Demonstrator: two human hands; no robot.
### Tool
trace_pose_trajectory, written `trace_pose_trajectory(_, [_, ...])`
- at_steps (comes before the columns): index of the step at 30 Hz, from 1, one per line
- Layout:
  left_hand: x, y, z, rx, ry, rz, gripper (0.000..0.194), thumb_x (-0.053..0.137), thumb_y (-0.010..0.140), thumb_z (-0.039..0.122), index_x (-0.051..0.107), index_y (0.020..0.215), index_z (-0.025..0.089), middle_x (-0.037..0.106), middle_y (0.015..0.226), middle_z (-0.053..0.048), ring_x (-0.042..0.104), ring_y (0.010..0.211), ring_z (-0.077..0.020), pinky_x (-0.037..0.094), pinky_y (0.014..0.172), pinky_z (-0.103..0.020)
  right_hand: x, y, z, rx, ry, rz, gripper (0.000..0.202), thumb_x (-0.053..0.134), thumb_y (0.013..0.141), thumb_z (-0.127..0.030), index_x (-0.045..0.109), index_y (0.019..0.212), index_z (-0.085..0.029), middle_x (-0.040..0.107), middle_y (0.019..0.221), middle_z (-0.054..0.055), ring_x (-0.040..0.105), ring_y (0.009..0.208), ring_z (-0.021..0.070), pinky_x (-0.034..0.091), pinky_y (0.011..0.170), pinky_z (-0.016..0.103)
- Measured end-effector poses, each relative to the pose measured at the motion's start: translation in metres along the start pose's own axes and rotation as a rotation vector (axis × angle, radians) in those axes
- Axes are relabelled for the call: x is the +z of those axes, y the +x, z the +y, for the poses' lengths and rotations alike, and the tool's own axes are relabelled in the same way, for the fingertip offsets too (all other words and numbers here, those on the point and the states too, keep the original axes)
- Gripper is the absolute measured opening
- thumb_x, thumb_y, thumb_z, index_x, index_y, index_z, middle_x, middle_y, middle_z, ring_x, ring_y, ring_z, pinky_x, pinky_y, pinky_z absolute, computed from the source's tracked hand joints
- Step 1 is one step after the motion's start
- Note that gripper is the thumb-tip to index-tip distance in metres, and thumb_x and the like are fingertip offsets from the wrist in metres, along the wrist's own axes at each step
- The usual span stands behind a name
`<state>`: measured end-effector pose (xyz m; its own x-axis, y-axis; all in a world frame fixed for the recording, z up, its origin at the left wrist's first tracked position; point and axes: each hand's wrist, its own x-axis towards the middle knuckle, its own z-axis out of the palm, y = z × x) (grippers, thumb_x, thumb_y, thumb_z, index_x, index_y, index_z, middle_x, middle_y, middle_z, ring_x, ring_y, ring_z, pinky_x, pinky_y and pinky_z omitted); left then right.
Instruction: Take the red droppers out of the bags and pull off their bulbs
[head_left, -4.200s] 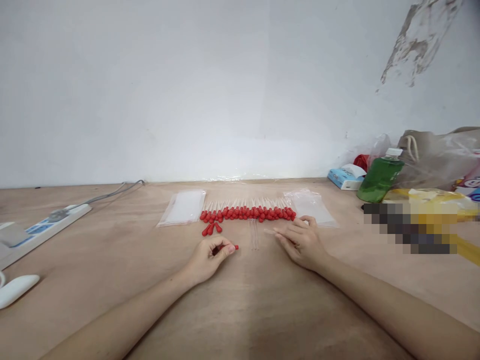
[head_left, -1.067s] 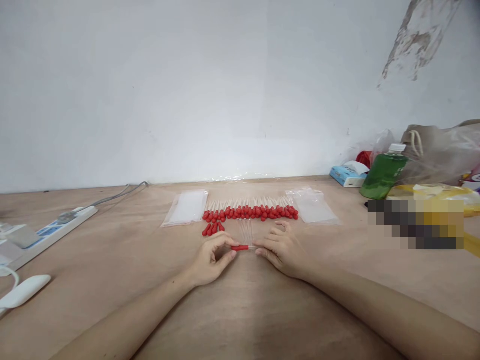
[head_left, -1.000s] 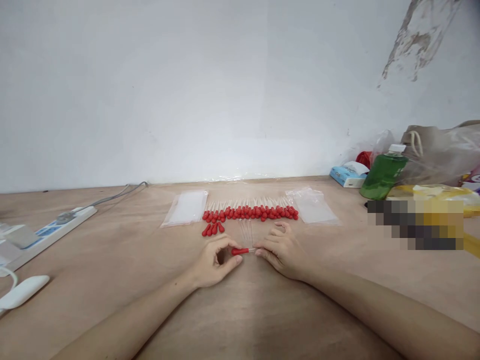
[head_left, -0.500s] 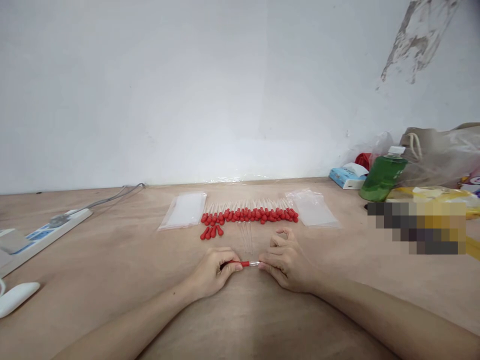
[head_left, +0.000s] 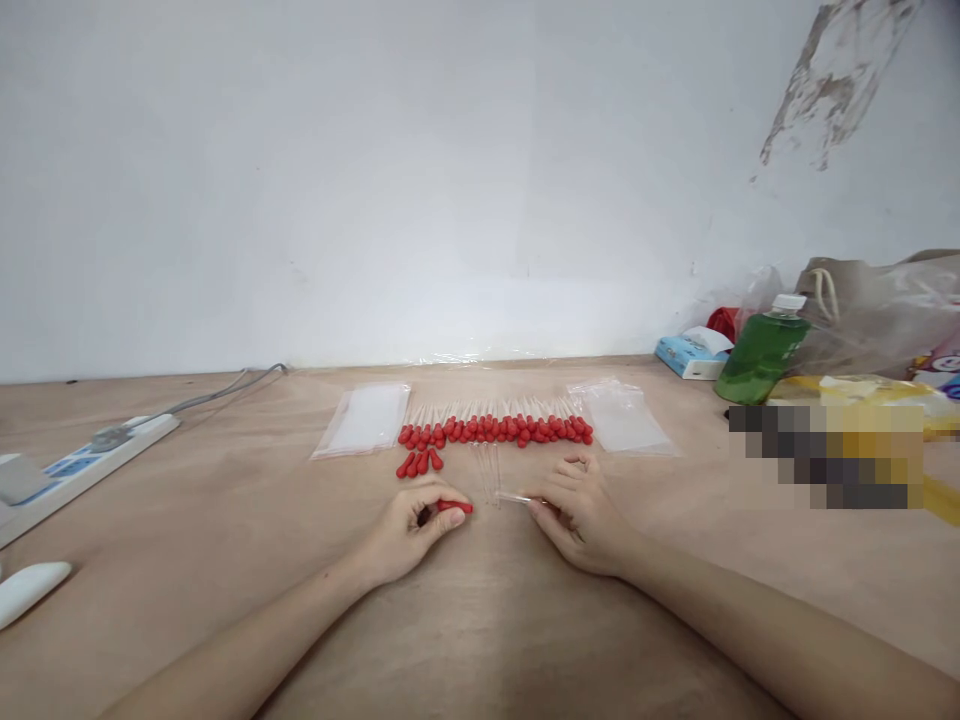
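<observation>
Pinched between thumb and fingers of my left hand (head_left: 411,532) is a red rubber dropper bulb (head_left: 459,507), its narrow end pointing right. My right hand (head_left: 577,515) grips a clear glass dropper tube (head_left: 513,498) whose free end points left toward the bulb. A gap separates tube and bulb. Just beyond my hands lie several thin glass tubes (head_left: 487,470). Loose red bulbs (head_left: 420,462) sit to their left. Farther back is a long row of red-bulbed droppers (head_left: 502,429), tips toward the wall.
Clear plastic bags lie left (head_left: 367,420) and right (head_left: 626,420) of the row. A power strip (head_left: 112,465) and a white object (head_left: 34,592) are at far left. On the right stand a tissue box (head_left: 690,356), a green bottle (head_left: 763,350) and plastic bags (head_left: 862,310).
The bulb and the glass tube, end to end earlier, are now apart. My left hand has shifted left, and more of the tube shows out of my right fingers.
</observation>
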<state>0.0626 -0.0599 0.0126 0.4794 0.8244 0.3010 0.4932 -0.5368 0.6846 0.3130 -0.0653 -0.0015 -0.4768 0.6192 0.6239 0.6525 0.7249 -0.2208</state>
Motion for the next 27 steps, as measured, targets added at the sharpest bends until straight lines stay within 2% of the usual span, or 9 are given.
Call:
trace_pose_trajectory(3, [-0.015, 0.004, -0.006, -0.028, -0.041, 0.245, 0.023, 0.05, 0.08, 0.03, 0.064, 0.094, 0.02, 0.058, 0.093, -0.006, 0.053, 0.088, -0.0182, 0.041, 0.079, -0.031, 0.005, 0.001, 0.002, 0.074, -0.001, 0.072, 0.021, 0.041, 0.082, -0.019, 0.057, 0.096, -0.019, 0.059, 0.066, 0.0, 0.049, 0.064, 0.0134, 0.027, 0.08, 0.035])
trace_pose_trajectory(5, [-0.031, 0.007, -0.012, -0.108, -0.029, 0.418, 0.024, 0.051, 0.077, 0.031, 0.064, 0.095, 0.02, 0.057, 0.096, -0.006, 0.053, 0.091, -0.0196, 0.041, 0.081, -0.032, 0.007, 0.002, 0.004, 0.106, -0.003, 0.103, 0.019, 0.042, 0.08, -0.018, 0.054, 0.095, -0.018, 0.057, 0.062, -0.001, 0.049, 0.063, 0.0135, 0.028, 0.079, 0.034])
trace_pose_trajectory(7, [-0.045, 0.009, -0.021, -0.228, -0.009, 0.518, 0.031, 0.053, 0.074, 0.034, 0.061, 0.1, 0.02, 0.057, 0.092, -0.005, 0.055, 0.085, -0.0191, 0.043, 0.076, -0.031, 0.009, 0.003, 0.006, 0.123, -0.014, 0.121, 0.014, 0.043, 0.079, -0.017, 0.053, 0.088, -0.018, 0.056, 0.062, -0.002, 0.049, 0.062, 0.0131, 0.028, 0.08, 0.034])
trace_pose_trajectory(9, [-0.053, 0.009, -0.034, -0.313, 0.0, 0.564, 0.039, 0.055, 0.071, 0.037, 0.055, 0.105, 0.018, 0.057, 0.083, -0.003, 0.056, 0.073, -0.0168, 0.044, 0.065, -0.029, 0.009, 0.004, 0.007, 0.144, -0.035, 0.14, 0.009, 0.044, 0.078, -0.016, 0.052, 0.078, -0.018, 0.057, 0.062, -0.002, 0.048, 0.062, 0.0127, 0.028, 0.079, 0.033])
trace_pose_trajectory(12, [-0.052, 0.008, -0.054, -0.321, 0.019, 0.511, 0.039, 0.058, 0.068, 0.038, 0.052, 0.098, 0.015, 0.055, 0.073, 0.0, 0.053, 0.06, -0.0135, 0.042, 0.055, -0.025, 0.01, 0.004, 0.008, 0.188, -0.064, 0.166, 0.011, 0.045, 0.078, -0.016, 0.052, 0.07, -0.018, 0.056, 0.061, -0.002, 0.048, 0.061, 0.0125, 0.028, 0.079, 0.033])
trace_pose_trajectory(16, [-0.047, 0.007, -0.069, -0.325, 0.047, 0.331, 0.038, 0.056, 0.07, 0.044, 0.054, 0.094, 0.014, 0.061, 0.077, -0.004, 0.057, 0.07, -0.0169, 0.044, 0.064, -0.028, 0.01, 0.003, 0.007, 0.207, -0.078, 0.18, 0.014, 0.045, 0.078, -0.018, 0.056, 0.07, -0.019, 0.057, 0.058, -0.001, 0.049, 0.06, 0.0129, 0.028, 0.077, 0.032])
trace_pose_trajectory(19, [-0.047, 0.006, -0.068, -0.345, 0.063, 0.346, 0.044, 0.053, 0.073, 0.049, 0.054, 0.1, 0.015, 0.063, 0.085, -0.005, 0.058, 0.078, -0.0192, 0.043, 0.07, -0.03, 0.01, 0.006, 0.006, 0.188, -0.1, 0.171, 0.015, 0.044, 0.079, -0.018, 0.059, 0.076, -0.02, 0.061, 0.064, 0.0, 0.053, 0.065, 0.0139, 0.029, 0.077, 0.031])
trace_pose_trajectory(23, [-0.048, 0.006, -0.06, -0.326, 0.066, 0.328, 0.042, 0.048, 0.075, 0.052, 0.058, 0.094, 0.016, 0.064, 0.087, -0.004, 0.058, 0.079, -0.0194, 0.043, 0.072, -0.029, 0.01, 0.021, 0.004, 0.173, -0.162, 0.128, 0.019, 0.045, 0.079, -0.019, 0.061, 0.089, -0.021, 0.067, 0.082, 0.002, 0.058, 0.079, 0.016, 0.027, 0.083, 0.034])
trace_pose_trajectory(27, [-0.047, 0.006, -0.057, -0.309, 0.081, 0.295, 0.042, 0.045, 0.077, 0.051, 0.058, 0.096, 0.016, 0.064, 0.089, -0.004, 0.057, 0.081, -0.0194, 0.042, 0.074, -0.03, 0.018, 0.035, -0.002, 0.205, -0.214, 0.039, 0.02, 0.045, 0.082, -0.026, 0.062, 0.09, -0.022, 0.068, 0.078, 0.003, 0.058, 0.075, 0.0167, 0.027, 0.083, 0.037])
